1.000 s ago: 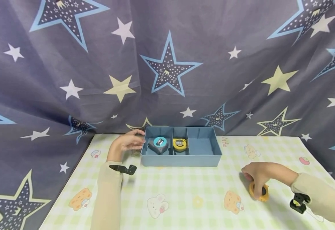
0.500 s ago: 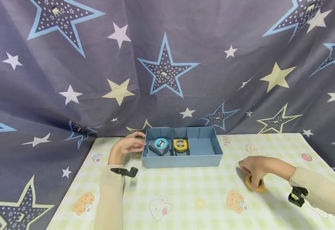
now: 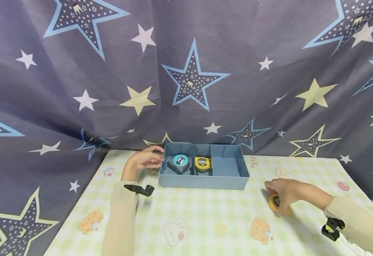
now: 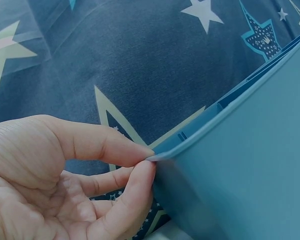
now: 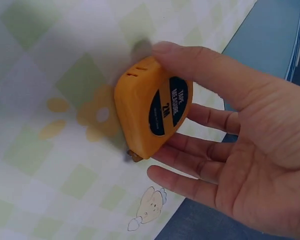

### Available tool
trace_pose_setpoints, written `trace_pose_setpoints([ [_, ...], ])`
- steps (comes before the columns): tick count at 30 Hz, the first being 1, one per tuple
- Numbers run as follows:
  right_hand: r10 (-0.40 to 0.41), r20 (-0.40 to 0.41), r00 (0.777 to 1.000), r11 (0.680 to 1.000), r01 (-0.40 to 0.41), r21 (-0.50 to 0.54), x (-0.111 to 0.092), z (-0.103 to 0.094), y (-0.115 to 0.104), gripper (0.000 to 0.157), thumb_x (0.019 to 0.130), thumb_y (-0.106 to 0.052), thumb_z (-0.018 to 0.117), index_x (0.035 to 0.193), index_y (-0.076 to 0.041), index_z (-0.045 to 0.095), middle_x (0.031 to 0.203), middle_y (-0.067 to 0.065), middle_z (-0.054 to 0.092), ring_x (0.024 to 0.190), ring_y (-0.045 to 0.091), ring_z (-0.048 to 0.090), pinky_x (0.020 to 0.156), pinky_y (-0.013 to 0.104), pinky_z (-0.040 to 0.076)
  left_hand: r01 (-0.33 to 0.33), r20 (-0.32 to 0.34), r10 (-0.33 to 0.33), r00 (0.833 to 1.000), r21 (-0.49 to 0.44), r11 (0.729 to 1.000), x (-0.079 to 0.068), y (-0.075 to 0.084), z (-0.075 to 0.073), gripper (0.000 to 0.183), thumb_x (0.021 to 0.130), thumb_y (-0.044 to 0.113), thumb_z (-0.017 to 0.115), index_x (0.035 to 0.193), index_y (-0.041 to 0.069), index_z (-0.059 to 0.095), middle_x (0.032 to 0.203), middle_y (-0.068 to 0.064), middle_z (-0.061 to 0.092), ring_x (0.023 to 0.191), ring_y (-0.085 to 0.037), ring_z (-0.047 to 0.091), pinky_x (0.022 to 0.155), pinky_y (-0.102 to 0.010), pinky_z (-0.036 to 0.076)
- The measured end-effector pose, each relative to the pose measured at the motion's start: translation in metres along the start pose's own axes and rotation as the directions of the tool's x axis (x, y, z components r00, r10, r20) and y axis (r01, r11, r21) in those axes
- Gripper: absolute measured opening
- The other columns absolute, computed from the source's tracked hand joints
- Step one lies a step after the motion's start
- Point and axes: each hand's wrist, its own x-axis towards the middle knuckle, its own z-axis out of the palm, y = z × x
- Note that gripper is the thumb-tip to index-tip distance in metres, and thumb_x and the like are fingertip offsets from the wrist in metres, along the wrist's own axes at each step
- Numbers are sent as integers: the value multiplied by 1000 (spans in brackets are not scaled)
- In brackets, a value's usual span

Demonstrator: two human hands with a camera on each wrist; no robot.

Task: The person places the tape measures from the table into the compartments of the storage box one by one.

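My left hand (image 3: 146, 159) pinches the left end of a blue-grey box (image 3: 205, 182) by its rim, thumb and forefinger meeting on the edge in the left wrist view. Three compartments divide the box. A grey tape measure with a turquoise face (image 3: 180, 163) lies in the left one, a yellow tape measure (image 3: 202, 164) in the narrow middle one, and the right one shows a bare floor. To the right of the box, my right hand (image 3: 284, 192) grips an orange tape measure (image 5: 140, 105) between thumb and fingers, close over the cloth. Its dark label reads "TAPE MEASURE 2M".
A green-checked tablecloth (image 3: 199, 206) with cartoon prints covers the table. Behind the box hangs a dark star-patterned curtain (image 3: 173, 124), which also runs down the left side. Small black cameras are strapped to both wrists.
My right hand has moved left and away from me over the table with the orange tape measure, nearer the box. The left hand stays at the box's end. The head view shifts slightly.
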Motion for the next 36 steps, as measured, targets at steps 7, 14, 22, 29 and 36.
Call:
trace_pose_setpoints([
  [7, -11, 13, 1000, 1000, 11, 3, 0, 1, 2, 58, 50, 0, 83, 96, -17, 52, 88, 0, 50, 77, 12, 44, 63, 25, 37, 1, -2, -1, 1000, -30, 1000, -2, -2, 5, 45, 93, -2, 60, 133, 4, 39, 93, -1, 53, 78, -10, 60, 75, -23, 58],
  [14, -27, 11, 1000, 1000, 27, -13, 4, -3, 1, 57, 50, -1, 84, 94, -16, 52, 86, -1, 50, 75, 11, 43, 63, 24, 37, 4, -13, -4, 1000, -12, 1000, -7, -3, 1, 48, 95, 0, 60, 137, 3, 38, 93, 0, 53, 78, -10, 59, 76, -22, 58],
  [22, -52, 42, 998, 999, 51, 16, 14, -12, -5, 56, 54, 2, 88, 95, -13, 52, 82, -1, 51, 72, 8, 42, 61, 24, 36, 0, -22, -1, 1000, -13, 1000, -12, 4, -8, 49, 95, -1, 60, 138, 2, 35, 95, 0, 52, 79, -10, 60, 77, -22, 58],
  [29, -23, 79, 997, 999, 19, 51, 16, -15, -5, 56, 57, 3, 88, 101, -13, 56, 84, 2, 55, 70, 9, 45, 62, 24, 39, 0, 3, 0, 1000, -9, 1000, -10, 8, -9, 50, 96, -1, 59, 139, 0, 34, 92, 0, 52, 77, -10, 59, 75, -22, 58],
  [36, -28, 76, 997, 997, 22, 71, 11, -20, -2, 56, 56, 8, 82, 102, -12, 59, 83, 4, 55, 68, 10, 42, 59, 24, 37, 4, 32, -3, 999, -28, 1000, -2, 3, 1, 44, 96, -2, 59, 134, 4, 38, 86, 1, 53, 76, -10, 59, 75, -23, 58],
])
